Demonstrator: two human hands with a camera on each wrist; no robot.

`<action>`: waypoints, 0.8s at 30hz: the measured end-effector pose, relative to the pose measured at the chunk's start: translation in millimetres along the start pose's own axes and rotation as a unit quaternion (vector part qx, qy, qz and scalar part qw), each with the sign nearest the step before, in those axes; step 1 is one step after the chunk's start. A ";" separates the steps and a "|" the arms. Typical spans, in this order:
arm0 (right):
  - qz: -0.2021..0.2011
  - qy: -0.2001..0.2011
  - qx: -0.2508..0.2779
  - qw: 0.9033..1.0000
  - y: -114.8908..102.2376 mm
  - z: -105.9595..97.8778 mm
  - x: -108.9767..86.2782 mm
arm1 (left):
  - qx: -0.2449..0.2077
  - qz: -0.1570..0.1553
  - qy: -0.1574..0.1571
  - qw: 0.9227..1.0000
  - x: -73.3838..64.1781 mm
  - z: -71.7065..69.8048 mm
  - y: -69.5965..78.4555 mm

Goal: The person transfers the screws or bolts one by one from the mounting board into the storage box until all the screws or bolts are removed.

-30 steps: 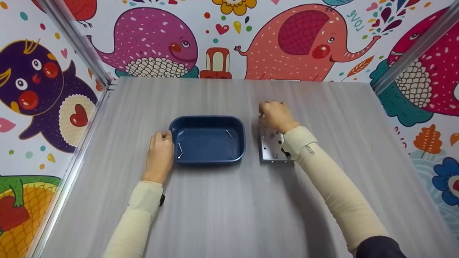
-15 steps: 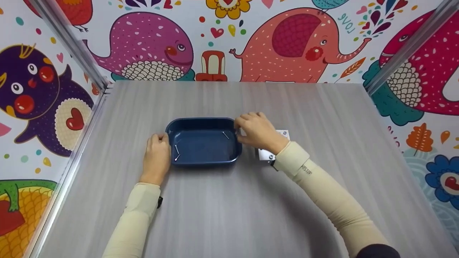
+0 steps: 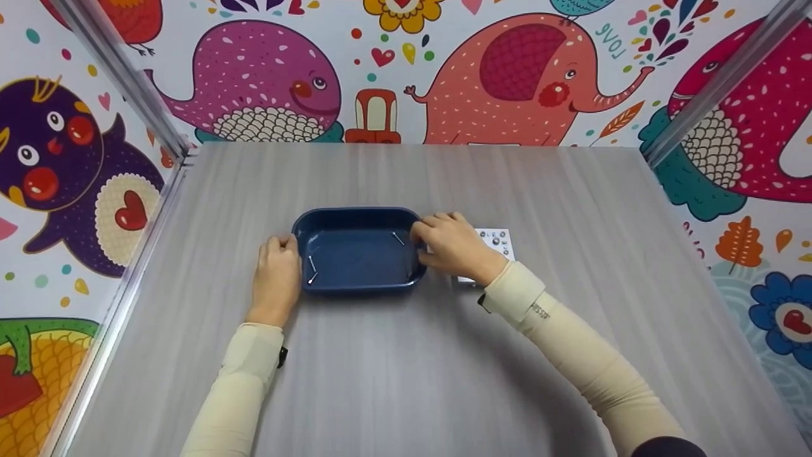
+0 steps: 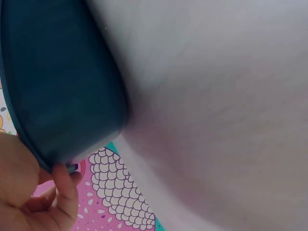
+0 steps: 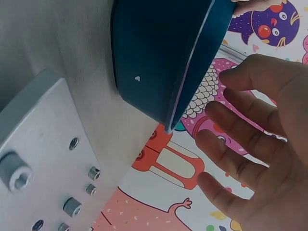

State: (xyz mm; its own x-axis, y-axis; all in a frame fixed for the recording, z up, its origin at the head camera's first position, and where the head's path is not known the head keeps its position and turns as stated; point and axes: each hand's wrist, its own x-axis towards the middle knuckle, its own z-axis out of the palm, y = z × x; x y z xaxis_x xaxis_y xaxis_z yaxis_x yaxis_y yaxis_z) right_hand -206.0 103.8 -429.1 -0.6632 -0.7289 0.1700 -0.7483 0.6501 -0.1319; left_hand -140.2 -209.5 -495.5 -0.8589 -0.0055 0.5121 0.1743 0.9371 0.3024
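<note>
A blue plastic bin (image 3: 361, 259) sits in the middle of the table. My left hand (image 3: 277, 277) pinches its left rim between thumb and curled fingers (image 4: 67, 192). At the bin's right rim is my right hand (image 3: 453, 244); in the right wrist view its fingers (image 5: 226, 154) are spread and loosely bent, with nothing between them and the thumb. Inside the bin lie thin silvery screws, one near the right end (image 3: 398, 238) and others at the left (image 3: 312, 270). Partly hidden behind my right wrist is a metal plate (image 3: 499, 240), with several socket-head screws (image 5: 72, 207) standing in it.
The grey wood-grain table (image 3: 374, 374) extends around the bin and plate. Walls printed with cartoon animals (image 3: 501, 82) enclose the back and sides, with metal rails (image 3: 127, 82) at the corners.
My right hand has moved left and toward me from above the metal plate to the bin's right rim, uncovering part of the plate. My left hand keeps its hold. The head view shifted slightly.
</note>
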 end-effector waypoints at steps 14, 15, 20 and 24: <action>0.029 0.022 -0.004 0.999 33.2 -16.2 -28.8 | 0.003 0.000 -0.002 1.000 0.6 -0.1 -0.5; 0.035 0.024 -0.002 0.999 37.9 -18.7 -32.0 | 0.005 0.000 -0.001 1.000 0.8 -0.2 -0.4; 0.075 0.034 0.014 0.996 62.9 -30.1 -49.3 | 0.007 0.003 -0.002 1.000 1.5 0.3 -0.2; 0.103 0.045 0.007 0.994 79.9 -34.6 -63.5 | 0.005 -0.001 -0.007 1.000 1.1 0.5 -0.3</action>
State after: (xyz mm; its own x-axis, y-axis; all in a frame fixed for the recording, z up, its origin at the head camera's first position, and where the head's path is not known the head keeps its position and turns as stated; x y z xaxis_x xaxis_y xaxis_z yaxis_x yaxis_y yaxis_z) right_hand -223.2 209.4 -416.6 -0.7990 -0.5578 0.2248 -0.5972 0.7799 -0.1873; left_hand -141.4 -209.6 -495.4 -0.8659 -0.0019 0.5002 0.1685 0.9404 0.2952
